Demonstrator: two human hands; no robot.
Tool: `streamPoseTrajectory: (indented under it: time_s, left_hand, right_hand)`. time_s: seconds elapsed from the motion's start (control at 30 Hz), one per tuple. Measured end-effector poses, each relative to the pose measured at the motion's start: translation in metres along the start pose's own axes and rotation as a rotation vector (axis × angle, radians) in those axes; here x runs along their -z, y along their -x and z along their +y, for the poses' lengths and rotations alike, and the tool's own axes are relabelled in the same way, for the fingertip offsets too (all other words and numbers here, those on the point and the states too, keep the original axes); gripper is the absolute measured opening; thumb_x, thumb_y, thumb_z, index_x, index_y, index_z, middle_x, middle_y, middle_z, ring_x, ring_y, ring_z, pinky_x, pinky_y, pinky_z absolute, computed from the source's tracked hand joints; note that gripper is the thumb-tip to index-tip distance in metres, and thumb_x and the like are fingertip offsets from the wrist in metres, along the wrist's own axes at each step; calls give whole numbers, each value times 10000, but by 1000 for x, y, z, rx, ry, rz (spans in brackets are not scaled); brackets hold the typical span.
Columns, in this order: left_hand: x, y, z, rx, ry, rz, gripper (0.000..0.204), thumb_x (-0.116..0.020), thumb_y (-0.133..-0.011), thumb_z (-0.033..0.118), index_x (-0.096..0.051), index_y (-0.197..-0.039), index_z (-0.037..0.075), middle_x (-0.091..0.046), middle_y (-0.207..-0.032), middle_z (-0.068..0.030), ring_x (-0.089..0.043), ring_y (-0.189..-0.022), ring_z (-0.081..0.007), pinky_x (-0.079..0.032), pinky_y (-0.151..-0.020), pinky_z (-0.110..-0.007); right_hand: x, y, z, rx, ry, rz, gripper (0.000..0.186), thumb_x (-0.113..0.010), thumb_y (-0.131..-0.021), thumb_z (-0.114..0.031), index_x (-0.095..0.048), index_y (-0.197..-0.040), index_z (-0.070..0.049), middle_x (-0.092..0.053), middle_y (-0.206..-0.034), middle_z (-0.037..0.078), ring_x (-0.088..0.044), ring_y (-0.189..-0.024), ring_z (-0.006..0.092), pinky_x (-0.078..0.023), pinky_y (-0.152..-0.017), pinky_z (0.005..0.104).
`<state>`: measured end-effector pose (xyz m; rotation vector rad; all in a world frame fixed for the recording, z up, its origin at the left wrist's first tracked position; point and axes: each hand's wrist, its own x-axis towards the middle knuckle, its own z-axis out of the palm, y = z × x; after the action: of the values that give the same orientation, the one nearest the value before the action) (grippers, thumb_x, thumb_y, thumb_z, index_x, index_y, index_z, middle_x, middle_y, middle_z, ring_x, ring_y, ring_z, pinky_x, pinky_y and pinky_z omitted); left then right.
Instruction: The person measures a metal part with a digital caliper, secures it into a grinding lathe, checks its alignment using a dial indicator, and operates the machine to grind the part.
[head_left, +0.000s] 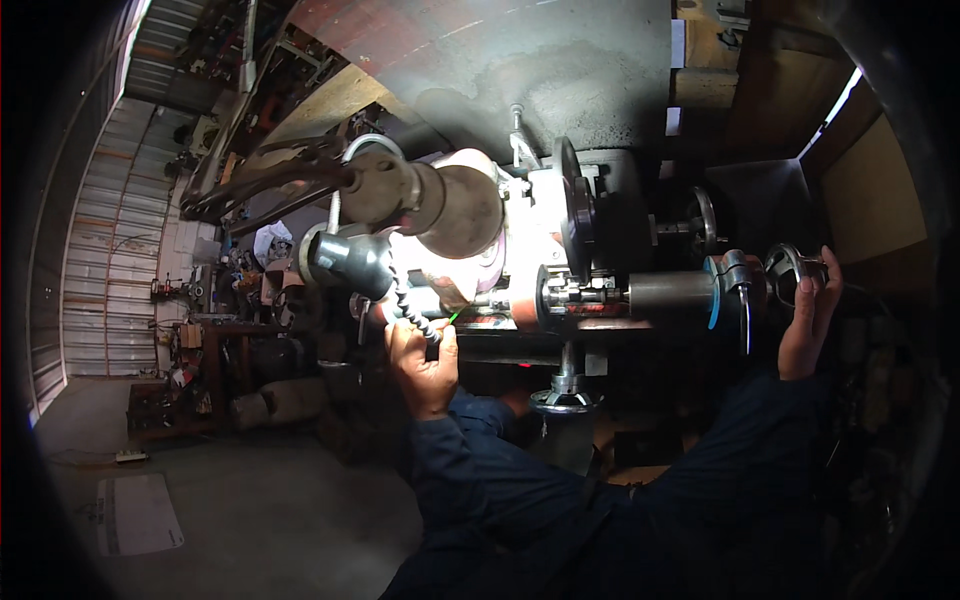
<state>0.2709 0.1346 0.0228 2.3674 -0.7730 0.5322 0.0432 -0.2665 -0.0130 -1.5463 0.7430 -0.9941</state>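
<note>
At the right end of a lathe-like machine, my right hand (803, 318) is at a chromed handwheel (789, 268), with thumb and fingers about its rim. My left hand (424, 368) is raised at the machine's lit left part, its fingers bent and closed. A thin green piece (457, 314) shows by its fingertips; whether the fingers hold it is unclear. Across these fingers hangs a pale spiral cord (405, 298), below a black lamp head (352, 262). Between my hands lies a bare steel cylinder (672, 294) on the machine, in line with a metal spindle part (585, 295).
A brown jointed arm (380, 190) with a round housing hangs over the brightly lit work area. Below the machine's middle juts another handwheel (562, 401). A further handwheel (703, 218) stands behind the cylinder. Benches with clutter (205, 375) line the left.
</note>
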Motion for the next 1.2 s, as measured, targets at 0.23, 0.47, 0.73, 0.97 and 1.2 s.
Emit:
streamPoseTrajectory:
  time_s: [0.23, 0.47, 0.73, 0.97, 1.2]
  left_hand:
    - [2, 2, 7, 25, 139, 59, 232, -772, -829, 178, -670, -925, -7, -586, -908, -147, -577, -892, -335, -467, -814, -410]
    - [-1, -1, 1, 26, 283, 54, 220, -787, -854, 135, -654, -930, -24, -623, -861, -112, -620, -792, -277, -503, -737, -346]
    - [3, 0, -6, 60, 365, 23, 218, -790, -835, 107, -640, -905, -34, -614, -833, -129, -618, -770, -281, -502, -725, -355]
    - [2, -4, -8, 38, 335, 131, 232, -819, -780, 81, -663, -913, -27, -636, -843, -150, -638, -777, -325, -510, -712, -382]
    - [-17, -37, -3, 33, 261, 293, 139, -753, -843, 56, -688, -928, -33, -697, -913, -148, -695, -856, -318, -548, -748, -369]
  right_hand:
    - [6, -1, 6, 8, 38, -11, 581, -500, -1036, -344, -341, -1505, -39, -481, -1335, 166, -457, -1269, 252, -321, -1102, 377]
    - [3, -3, 2, 44, 90, 39, 569, -491, -1036, -365, -369, -1496, -55, -479, -1347, 162, -460, -1264, 253, -336, -1095, 379]
    - [4, -5, 11, 77, 84, 44, 550, -505, -1028, -361, -415, -1479, -61, -484, -1343, 139, -482, -1192, 220, -364, -1057, 352]
    - [-2, -5, 15, 93, 91, 64, 506, -503, -1027, -316, -474, -1443, -30, -460, -1410, 136, -452, -1272, 224, -314, -1105, 356]
    - [-2, -7, 14, 113, 103, 98, 489, -506, -1032, -305, -472, -1437, -33, -507, -1319, 129, -495, -1167, 213, -378, -1035, 343]
